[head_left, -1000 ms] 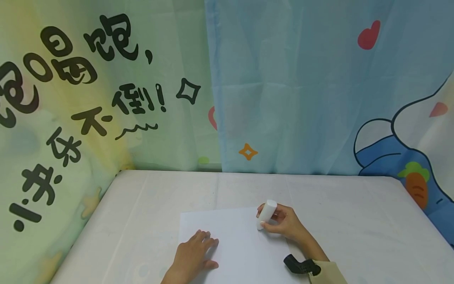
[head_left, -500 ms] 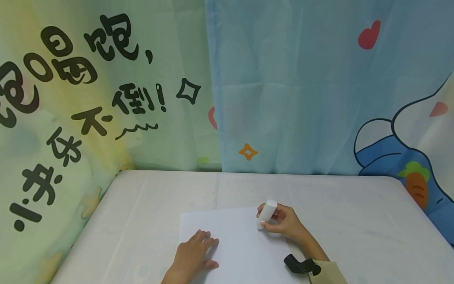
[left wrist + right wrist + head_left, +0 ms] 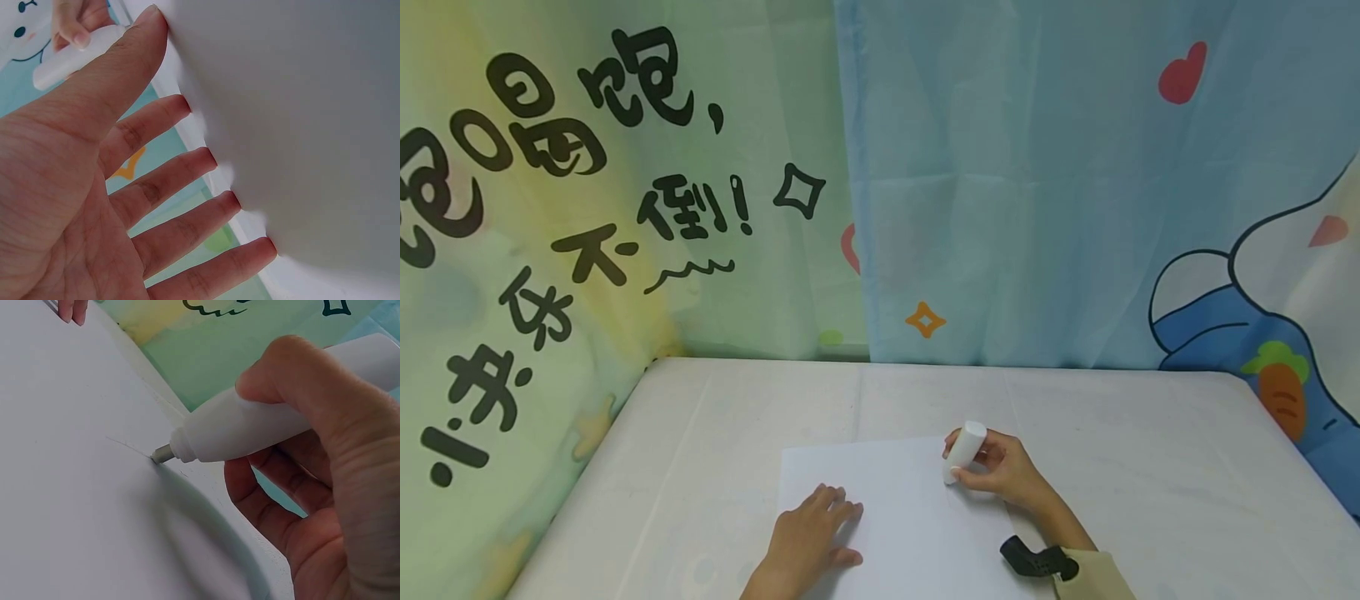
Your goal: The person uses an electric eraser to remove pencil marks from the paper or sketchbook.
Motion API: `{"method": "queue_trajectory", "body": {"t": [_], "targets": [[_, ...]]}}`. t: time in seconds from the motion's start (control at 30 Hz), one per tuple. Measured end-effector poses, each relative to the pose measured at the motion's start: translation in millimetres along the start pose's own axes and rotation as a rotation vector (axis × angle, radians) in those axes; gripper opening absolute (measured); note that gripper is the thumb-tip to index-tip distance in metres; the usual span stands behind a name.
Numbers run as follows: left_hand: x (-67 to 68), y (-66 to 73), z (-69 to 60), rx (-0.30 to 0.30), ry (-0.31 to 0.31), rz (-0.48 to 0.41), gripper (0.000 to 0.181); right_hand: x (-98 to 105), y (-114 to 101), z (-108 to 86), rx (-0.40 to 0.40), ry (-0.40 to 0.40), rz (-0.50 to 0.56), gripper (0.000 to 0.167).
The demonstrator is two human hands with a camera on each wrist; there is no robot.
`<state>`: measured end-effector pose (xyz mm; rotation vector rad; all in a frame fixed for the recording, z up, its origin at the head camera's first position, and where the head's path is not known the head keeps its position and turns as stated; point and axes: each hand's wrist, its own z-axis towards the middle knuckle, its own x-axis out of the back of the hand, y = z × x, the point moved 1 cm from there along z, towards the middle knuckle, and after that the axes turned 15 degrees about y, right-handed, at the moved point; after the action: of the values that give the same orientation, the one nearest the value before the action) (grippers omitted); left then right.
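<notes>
A white sheet of paper [image 3: 902,533] lies on the table. My right hand [image 3: 1000,471] grips a thick white electric eraser [image 3: 965,452], held tilted near the sheet's far right corner. In the right wrist view, thumb and fingers curl round the eraser's body [image 3: 244,425]. Its grey metal tip [image 3: 162,454] touches the paper at the end of a faint thin line [image 3: 125,445]. On the left part of the sheet, my left hand [image 3: 808,533] rests with spread fingers. The left wrist view shows its fingertips [image 3: 261,247] pressing on the paper.
A white cloth covers the table [image 3: 715,417]. Behind it hangs a blue curtain [image 3: 1037,208], with a green and yellow printed one [image 3: 760,275] at the left. A black wrist strap piece [image 3: 1033,560] sits by the right sleeve [image 3: 1093,577].
</notes>
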<state>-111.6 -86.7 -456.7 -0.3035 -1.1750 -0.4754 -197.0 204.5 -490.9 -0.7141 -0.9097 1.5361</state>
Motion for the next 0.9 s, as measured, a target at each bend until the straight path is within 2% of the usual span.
{"method": "queue_trajectory", "body": {"t": [0.23,0.67,0.9], "targets": [[0.4,0.2,1.1,0.005,-0.009,0.01,0.057,0.3,-0.7,0.4,-0.018,-0.005,0.011,0.037],[-0.5,0.1,-0.2,-0.001,0.002,0.01,0.057,-0.7,-4.5,0.1,0.006,-0.015,0.002,0.036],[-0.9,0.0,0.1,-0.006,0.003,0.024,0.057,0.5,0.1,-0.1,-0.008,0.012,-0.012,0.037]]}}
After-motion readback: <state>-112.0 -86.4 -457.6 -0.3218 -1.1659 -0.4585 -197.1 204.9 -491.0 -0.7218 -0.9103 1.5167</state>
